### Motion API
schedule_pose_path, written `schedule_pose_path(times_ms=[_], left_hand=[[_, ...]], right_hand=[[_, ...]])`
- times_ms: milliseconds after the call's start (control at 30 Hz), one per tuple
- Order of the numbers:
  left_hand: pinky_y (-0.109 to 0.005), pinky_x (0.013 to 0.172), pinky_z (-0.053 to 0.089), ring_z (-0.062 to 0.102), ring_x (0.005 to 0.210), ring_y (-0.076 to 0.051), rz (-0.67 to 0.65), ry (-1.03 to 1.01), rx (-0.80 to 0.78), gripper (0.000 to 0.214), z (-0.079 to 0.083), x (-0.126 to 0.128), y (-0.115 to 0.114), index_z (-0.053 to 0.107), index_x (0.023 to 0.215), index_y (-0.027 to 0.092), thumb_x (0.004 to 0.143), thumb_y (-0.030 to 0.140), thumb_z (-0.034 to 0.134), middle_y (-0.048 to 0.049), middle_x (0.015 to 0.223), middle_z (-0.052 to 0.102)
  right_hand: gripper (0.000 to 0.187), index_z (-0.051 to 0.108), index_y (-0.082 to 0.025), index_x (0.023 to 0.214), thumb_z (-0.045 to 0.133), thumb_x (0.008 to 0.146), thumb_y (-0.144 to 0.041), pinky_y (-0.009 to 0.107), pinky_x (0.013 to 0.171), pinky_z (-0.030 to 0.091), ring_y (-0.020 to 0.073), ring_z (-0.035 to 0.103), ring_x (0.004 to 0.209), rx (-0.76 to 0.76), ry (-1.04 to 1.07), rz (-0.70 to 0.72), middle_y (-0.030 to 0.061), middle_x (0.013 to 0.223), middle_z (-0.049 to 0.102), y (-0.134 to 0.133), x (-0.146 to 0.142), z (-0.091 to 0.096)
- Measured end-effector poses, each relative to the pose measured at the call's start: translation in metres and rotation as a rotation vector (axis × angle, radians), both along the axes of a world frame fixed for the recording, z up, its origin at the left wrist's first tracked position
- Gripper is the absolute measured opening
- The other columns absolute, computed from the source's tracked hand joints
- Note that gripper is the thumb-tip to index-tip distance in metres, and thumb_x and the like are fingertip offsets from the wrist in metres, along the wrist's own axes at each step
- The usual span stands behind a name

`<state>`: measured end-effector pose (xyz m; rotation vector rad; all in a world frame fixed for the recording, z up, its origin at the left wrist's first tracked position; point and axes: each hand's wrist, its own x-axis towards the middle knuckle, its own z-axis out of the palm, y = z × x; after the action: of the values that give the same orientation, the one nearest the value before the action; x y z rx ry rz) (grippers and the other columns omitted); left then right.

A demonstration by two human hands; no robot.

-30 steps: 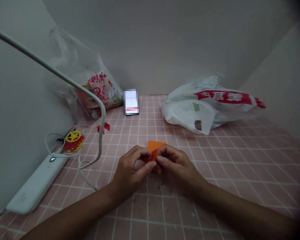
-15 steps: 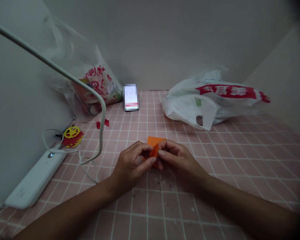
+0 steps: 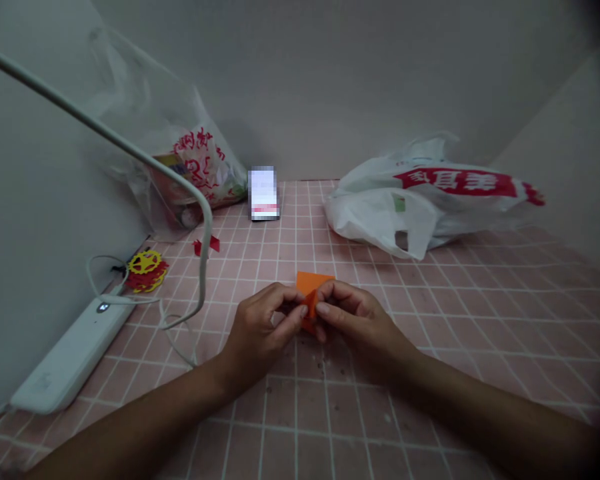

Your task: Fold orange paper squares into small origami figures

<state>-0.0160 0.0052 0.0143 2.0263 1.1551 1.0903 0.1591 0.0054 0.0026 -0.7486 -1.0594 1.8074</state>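
Orange paper: between my two sets of fingertips, a flat part showing just beyond them and a bit more just below; whether its underside rests on the tabletop I cannot tell

Left hand: thumb and forefinger nearly closed, pinching the near left side of the orange paper; my other fingers curl behind and are partly hidden

Right hand: thumb and forefinger narrowed on the right side of the same piece, just beside my left fingertips, with another fingertip showing beneath

Fold: a raised, darker part caught between both pinches; I judge the step in hand to be shaping this crease, with neither hand free of it

Next touch: as I see it, this calls for a steady grip on one side while the other thumb works the edge, light enough not to tear or skew the sheet; the exact line of the crease is too covered by my fingers to read

Phone: beyond my fingertips and a little left, its screen lit but blurred out

Bags: one clear plastic bag far to the left beyond my fingers, one white plastic bag beyond them to the right

Left of my fingers: a white cord hanging in a bend, red scraps near it, yellow and red cutouts farther out, and a white power bank well apart from my left hand
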Motion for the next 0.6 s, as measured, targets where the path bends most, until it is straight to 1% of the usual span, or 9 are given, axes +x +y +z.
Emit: schedule_pose_path(times_ms=[67,133,267,333,400,500,600], left_hand=[[-0.024,0.067,0.048,0.063,0.072,-0.013,0.01,-0.027,-0.057,0.008,0.0,0.0,0.0,0.063,0.084,0.017,0.088,0.011,0.06,-0.0006,0.079,0.067],[-0.023,0.064,0.047,0.061,0.071,-0.013,0.018,-0.028,-0.075,0.009,0.0,-0.001,0.001,0.064,0.082,0.017,0.087,0.011,0.061,-0.0005,0.078,0.065],[-0.024,0.063,0.048,0.061,0.073,-0.014,0.011,-0.025,-0.082,0.007,-0.001,-0.002,0.002,0.065,0.084,0.018,0.086,0.012,0.061,-0.0021,0.08,0.065],[-0.025,0.062,0.05,0.063,0.072,-0.014,-0.006,-0.089,-0.14,0.007,-0.003,-0.002,0.001,0.064,0.085,0.018,0.086,0.012,0.06,-0.0031,0.083,0.065],[-0.023,0.057,0.051,0.063,0.066,-0.013,-0.034,-0.196,-0.23,0.005,-0.004,-0.002,0.0,0.063,0.086,0.018,0.087,0.014,0.059,-0.0034,0.084,0.065],[-0.021,0.05,0.051,0.063,0.059,-0.011,-0.076,-0.35,-0.367,0.003,-0.003,0.001,-0.001,0.061,0.085,0.018,0.087,0.018,0.059,-0.0022,0.081,0.065],[-0.022,0.058,0.055,0.066,0.064,-0.013,-0.073,-0.386,-0.413,0.001,0.0,0.003,-0.002,0.063,0.083,0.017,0.083,0.017,0.063,-0.0009,0.076,0.066]], right_hand=[[0.015,0.056,-0.018,0.079,0.065,0.087,-0.027,0.025,0.059,0.037,0.0099,0.049,0.057,0.029,-0.058,-0.024,-0.0035,0.061,0.055,0.0,-0.001,0.001],[0.015,0.056,-0.018,0.078,0.064,0.087,-0.027,0.025,0.058,0.036,0.0099,0.048,0.058,0.08,-0.133,-0.045,-0.0035,0.063,0.054,-0.001,-0.001,0.003],[0.013,0.058,-0.019,0.079,0.058,0.09,-0.024,0.025,0.058,0.037,0.0106,0.048,0.061,0.272,-0.319,-0.086,-0.0027,0.069,0.054,-0.003,0.001,0.007],[0.016,0.059,-0.02,0.078,0.053,0.093,-0.023,0.025,0.058,0.038,0.0114,0.049,0.062,0.382,-0.39,-0.118,-0.0021,0.069,0.054,-0.004,0.002,0.009],[0.017,0.059,-0.02,0.079,0.05,0.094,-0.021,0.026,0.06,0.04,0.0125,0.051,0.063,0.461,-0.443,-0.157,-0.0012,0.07,0.057,-0.005,0.002,0.011],[0.011,0.061,-0.021,0.085,0.052,0.092,-0.018,0.027,0.062,0.043,0.014,0.057,0.067,0.502,-0.485,-0.201,0.0003,0.075,0.062,-0.006,0.003,0.011],[0.009,0.06,-0.021,0.088,0.053,0.092,-0.017,0.027,0.065,0.046,0.0151,0.06,0.071,0.519,-0.502,-0.195,0.0014,0.079,0.064,-0.006,0.004,0.009]])
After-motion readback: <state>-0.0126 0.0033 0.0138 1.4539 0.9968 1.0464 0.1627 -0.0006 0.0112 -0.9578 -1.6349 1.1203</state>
